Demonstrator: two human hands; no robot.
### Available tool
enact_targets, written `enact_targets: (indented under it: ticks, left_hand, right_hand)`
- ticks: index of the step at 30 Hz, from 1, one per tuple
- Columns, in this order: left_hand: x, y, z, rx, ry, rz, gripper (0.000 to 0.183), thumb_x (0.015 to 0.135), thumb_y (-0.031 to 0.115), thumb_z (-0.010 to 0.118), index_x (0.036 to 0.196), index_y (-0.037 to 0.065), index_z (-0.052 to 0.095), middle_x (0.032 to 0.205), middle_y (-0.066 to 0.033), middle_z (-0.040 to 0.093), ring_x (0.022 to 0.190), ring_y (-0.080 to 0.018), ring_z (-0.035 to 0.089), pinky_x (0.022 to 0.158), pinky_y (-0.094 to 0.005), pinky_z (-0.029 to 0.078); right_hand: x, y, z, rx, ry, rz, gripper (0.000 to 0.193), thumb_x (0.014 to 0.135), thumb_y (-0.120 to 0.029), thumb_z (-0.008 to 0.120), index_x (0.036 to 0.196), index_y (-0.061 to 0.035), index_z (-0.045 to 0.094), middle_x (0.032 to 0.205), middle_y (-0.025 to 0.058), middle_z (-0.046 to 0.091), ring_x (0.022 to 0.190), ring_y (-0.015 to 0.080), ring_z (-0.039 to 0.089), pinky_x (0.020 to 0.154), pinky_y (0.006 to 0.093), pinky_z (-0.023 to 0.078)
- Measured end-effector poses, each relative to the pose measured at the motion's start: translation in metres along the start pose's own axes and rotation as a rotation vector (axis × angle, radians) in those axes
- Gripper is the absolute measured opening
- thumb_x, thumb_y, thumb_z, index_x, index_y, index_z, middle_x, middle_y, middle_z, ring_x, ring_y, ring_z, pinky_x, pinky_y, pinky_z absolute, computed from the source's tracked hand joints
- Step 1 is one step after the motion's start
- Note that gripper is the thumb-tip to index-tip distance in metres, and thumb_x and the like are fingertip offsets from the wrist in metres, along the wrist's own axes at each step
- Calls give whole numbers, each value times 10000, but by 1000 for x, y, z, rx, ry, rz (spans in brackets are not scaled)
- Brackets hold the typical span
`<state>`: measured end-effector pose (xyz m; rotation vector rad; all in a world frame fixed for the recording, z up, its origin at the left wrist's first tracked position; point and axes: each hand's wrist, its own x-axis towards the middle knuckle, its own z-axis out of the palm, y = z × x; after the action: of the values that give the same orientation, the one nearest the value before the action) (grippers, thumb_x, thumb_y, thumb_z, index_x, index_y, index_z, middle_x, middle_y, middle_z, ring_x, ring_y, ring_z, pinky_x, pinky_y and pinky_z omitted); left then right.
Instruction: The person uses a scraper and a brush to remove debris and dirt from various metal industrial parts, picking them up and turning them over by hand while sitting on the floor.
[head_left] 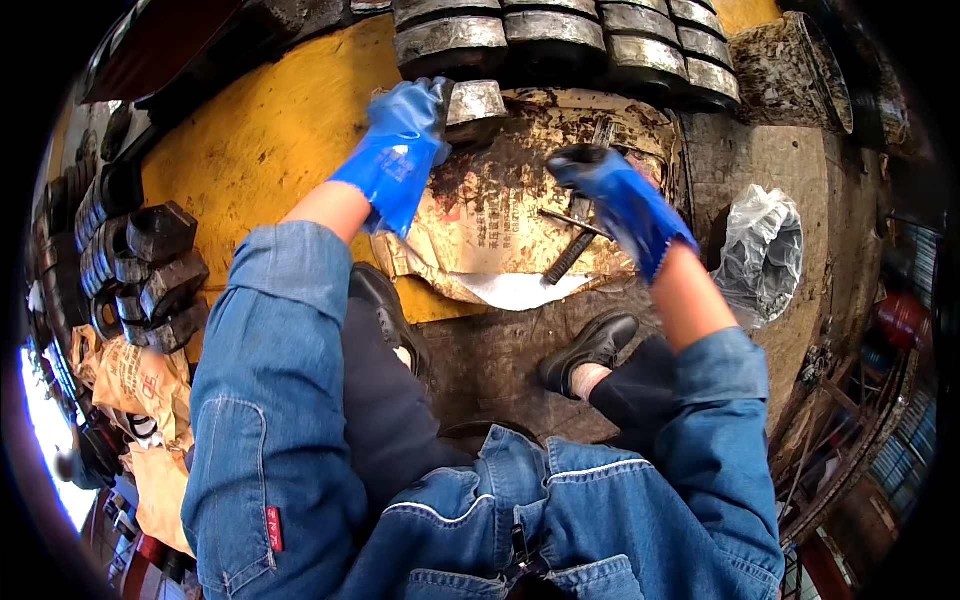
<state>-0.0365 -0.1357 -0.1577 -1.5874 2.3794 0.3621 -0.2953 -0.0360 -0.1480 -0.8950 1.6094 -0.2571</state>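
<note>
My left hand (410, 118), in a blue rubber glove with darkened fingers, is closed round the left end of a grey metal block (476, 102). The block lies at the far edge of a stained, flattened paper sack (470, 220). Over the right part of that sack hangs my right hand (600, 180), also gloved in blue. Motion blurs it, and its dark fingers are hard to make out. Just below it lies a dark-handled tool (570, 258) with a thin metal rod (572, 221) across it. Another metal tool (603, 131) shows beyond its fingers.
Stacked metal blocks (555, 38) line the far side. More dark blocks (150, 265) are piled at the left, above brown paper sacks (145, 385). A grimy drum (790, 75) lies far right, with a clear plastic bag (760, 255) nearer. My shoes (590, 355) flank the sack's near edge.
</note>
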Motion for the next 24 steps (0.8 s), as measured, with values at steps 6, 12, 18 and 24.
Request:
enact_targets:
  ticks: [6,12,18,24]
  left_hand:
    - [7,-10,-4,-271,-33,131,755,540,307,897,1206,108,600,1085,-156,675,995,-353,665,837,-412,562]
    - [0,-17,24,-320,59,166,597,559,235,855,1111,153,644,937,-146,692,921,-377,669,783,-466,555]
    - [-34,-2,13,-413,96,219,291,605,190,751,870,109,662,779,-195,653,795,-418,652,708,-466,548]
    - [-33,-7,12,-506,212,288,225,580,75,744,801,78,703,747,-196,660,764,-407,664,686,-485,550]
  right_hand:
    - [45,17,113,957,-281,41,294,968,-229,637,1209,-61,638,1097,109,686,1079,251,620,1005,385,490]
    - [90,31,163,1534,-347,111,320,978,-232,616,1236,-43,601,1114,118,668,1095,256,610,995,389,504]
    - [88,38,179,1496,-173,27,430,958,-263,628,1302,-24,531,1170,144,628,1127,254,589,976,375,511]
    - [82,46,190,1458,-86,-25,548,938,-293,641,1368,-5,460,1226,170,588,1159,252,569,956,360,518]
